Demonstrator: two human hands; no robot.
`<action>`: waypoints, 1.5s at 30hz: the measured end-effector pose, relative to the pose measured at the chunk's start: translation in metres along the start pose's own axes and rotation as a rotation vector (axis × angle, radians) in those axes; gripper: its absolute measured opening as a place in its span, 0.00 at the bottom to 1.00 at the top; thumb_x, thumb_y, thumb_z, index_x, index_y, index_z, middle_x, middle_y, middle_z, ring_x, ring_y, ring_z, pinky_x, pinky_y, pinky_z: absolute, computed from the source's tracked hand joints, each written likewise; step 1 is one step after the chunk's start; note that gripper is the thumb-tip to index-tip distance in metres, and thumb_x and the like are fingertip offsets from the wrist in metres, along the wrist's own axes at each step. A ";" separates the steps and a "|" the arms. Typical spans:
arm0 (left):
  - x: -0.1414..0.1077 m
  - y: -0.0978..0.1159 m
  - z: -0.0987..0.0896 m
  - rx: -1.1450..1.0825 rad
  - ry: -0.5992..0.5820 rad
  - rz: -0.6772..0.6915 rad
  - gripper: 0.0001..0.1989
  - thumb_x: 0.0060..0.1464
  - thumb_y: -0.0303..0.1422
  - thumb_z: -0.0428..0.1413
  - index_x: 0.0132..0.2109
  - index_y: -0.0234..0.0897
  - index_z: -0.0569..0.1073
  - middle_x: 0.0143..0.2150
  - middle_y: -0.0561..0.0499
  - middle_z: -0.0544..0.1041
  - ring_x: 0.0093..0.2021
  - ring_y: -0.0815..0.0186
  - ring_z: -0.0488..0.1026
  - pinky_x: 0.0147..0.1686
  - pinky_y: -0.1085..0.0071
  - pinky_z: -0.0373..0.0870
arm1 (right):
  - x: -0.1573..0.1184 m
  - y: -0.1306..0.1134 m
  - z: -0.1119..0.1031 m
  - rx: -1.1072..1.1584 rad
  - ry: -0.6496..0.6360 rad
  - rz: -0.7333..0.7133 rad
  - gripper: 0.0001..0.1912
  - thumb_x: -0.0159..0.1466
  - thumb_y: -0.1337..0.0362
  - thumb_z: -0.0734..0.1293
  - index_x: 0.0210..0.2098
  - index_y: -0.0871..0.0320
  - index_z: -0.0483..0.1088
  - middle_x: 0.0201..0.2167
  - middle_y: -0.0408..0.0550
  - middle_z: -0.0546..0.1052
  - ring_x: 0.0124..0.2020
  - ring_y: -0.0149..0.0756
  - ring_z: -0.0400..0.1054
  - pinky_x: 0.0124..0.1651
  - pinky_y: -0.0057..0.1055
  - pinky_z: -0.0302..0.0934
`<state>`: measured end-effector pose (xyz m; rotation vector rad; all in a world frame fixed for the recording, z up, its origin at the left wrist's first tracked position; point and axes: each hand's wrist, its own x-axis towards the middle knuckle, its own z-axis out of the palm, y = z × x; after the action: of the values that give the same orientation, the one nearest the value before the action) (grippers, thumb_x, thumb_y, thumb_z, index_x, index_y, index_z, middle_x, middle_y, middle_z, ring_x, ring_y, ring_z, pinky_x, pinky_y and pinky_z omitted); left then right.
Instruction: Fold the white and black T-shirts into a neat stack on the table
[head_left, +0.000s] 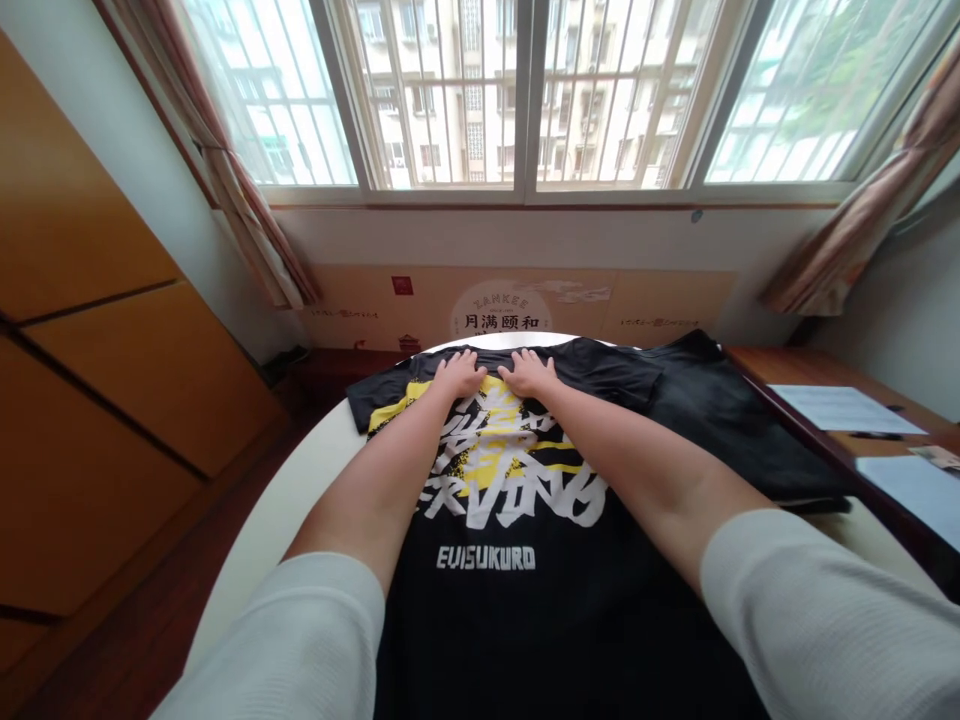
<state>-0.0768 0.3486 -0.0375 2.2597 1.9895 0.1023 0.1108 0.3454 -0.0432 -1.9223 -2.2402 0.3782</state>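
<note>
A black T-shirt (525, 620) lies spread on a round white table (300, 480), with a large white and yellow graphic and the printed word "EVISUKURO" on it. My left hand (459, 373) rests flat on the shirt's far edge, over the top of the graphic. Close beside it, my right hand (528, 372) lies flat on the same edge, and neither hand grips the cloth. To the right, a dark garment (720, 425) lies on the table, and I cannot tell whether it is part of the shirt.
A wooden desk (817, 400) with papers and a pen stands to the right of the table. Orange-brown wardrobe doors (97, 340) fill the left side. A barred window (525, 90) with curtains and a printed poster (510, 310) lie beyond the table.
</note>
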 end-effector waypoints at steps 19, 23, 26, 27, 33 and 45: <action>-0.019 -0.072 -0.011 0.098 0.106 -0.004 0.31 0.72 0.38 0.36 0.74 0.33 0.63 0.77 0.45 0.60 0.77 0.59 0.55 0.73 0.67 0.52 | 0.003 0.024 -0.001 -0.017 0.035 0.017 0.41 0.77 0.49 0.47 0.78 0.73 0.41 0.80 0.62 0.41 0.80 0.46 0.34 0.79 0.45 0.31; -0.024 -0.074 -0.009 0.127 0.149 -0.004 0.30 0.71 0.37 0.37 0.72 0.31 0.67 0.75 0.43 0.65 0.74 0.59 0.61 0.71 0.69 0.56 | -0.005 0.018 -0.007 -0.034 0.058 -0.013 0.38 0.78 0.52 0.46 0.78 0.71 0.44 0.80 0.63 0.44 0.80 0.46 0.36 0.78 0.48 0.31; -0.026 -0.072 -0.008 0.141 0.162 -0.011 0.29 0.70 0.35 0.37 0.70 0.31 0.68 0.73 0.41 0.67 0.73 0.58 0.64 0.70 0.67 0.57 | -0.023 0.002 -0.011 -0.079 0.063 -0.128 0.36 0.78 0.53 0.49 0.78 0.69 0.45 0.79 0.62 0.46 0.80 0.46 0.37 0.78 0.52 0.30; -0.026 -0.072 -0.007 0.143 0.160 -0.009 0.30 0.70 0.36 0.37 0.70 0.30 0.68 0.74 0.40 0.66 0.73 0.58 0.64 0.70 0.67 0.57 | -0.034 -0.005 -0.010 -0.084 0.043 -0.166 0.37 0.78 0.52 0.50 0.78 0.69 0.46 0.79 0.62 0.46 0.80 0.47 0.37 0.78 0.53 0.32; -0.028 -0.069 -0.010 0.146 0.134 -0.012 0.32 0.71 0.41 0.37 0.72 0.28 0.63 0.76 0.37 0.61 0.75 0.55 0.58 0.72 0.60 0.53 | -0.164 -0.041 0.004 -0.042 -0.087 -0.555 0.39 0.77 0.47 0.51 0.77 0.67 0.49 0.79 0.66 0.44 0.80 0.55 0.36 0.76 0.63 0.33; -0.029 -0.067 -0.024 0.103 0.062 -0.101 0.33 0.69 0.42 0.40 0.76 0.39 0.59 0.79 0.42 0.55 0.78 0.51 0.51 0.74 0.44 0.50 | -0.359 -0.041 0.026 -0.266 0.203 -1.500 0.26 0.81 0.53 0.50 0.74 0.52 0.58 0.78 0.44 0.55 0.76 0.35 0.51 0.72 0.43 0.57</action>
<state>-0.1495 0.3290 -0.0225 2.2369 2.1856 0.0621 0.1212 -0.0167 -0.0420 0.0702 -2.8472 -0.3308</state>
